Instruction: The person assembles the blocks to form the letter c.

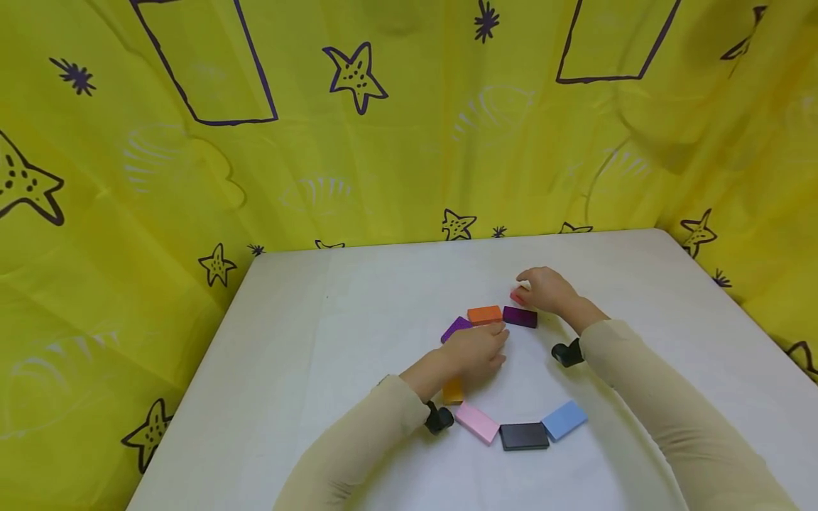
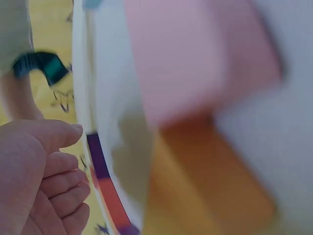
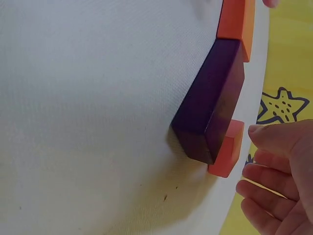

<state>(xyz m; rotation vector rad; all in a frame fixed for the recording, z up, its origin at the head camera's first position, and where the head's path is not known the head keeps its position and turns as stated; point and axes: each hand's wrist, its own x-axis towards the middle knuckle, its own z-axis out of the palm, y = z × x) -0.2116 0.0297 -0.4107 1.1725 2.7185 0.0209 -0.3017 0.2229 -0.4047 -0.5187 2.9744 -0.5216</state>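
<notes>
My right hand is at the far side of a row of flat blocks, beside a coral-red block. In the right wrist view its fingers stand apart, the thumb close to that block. A dark purple block lies just in front, its end meeting an orange block. My left hand hovers with loosely bent fingers near the orange block; contact cannot be told. Left of it lie a purple block and a yellow-orange block, both partly hidden by that hand.
Nearer the front, a pink block, a dark grey block and a blue block continue the curved row. All lie on a white table. A yellow patterned curtain hangs behind the table and at both sides.
</notes>
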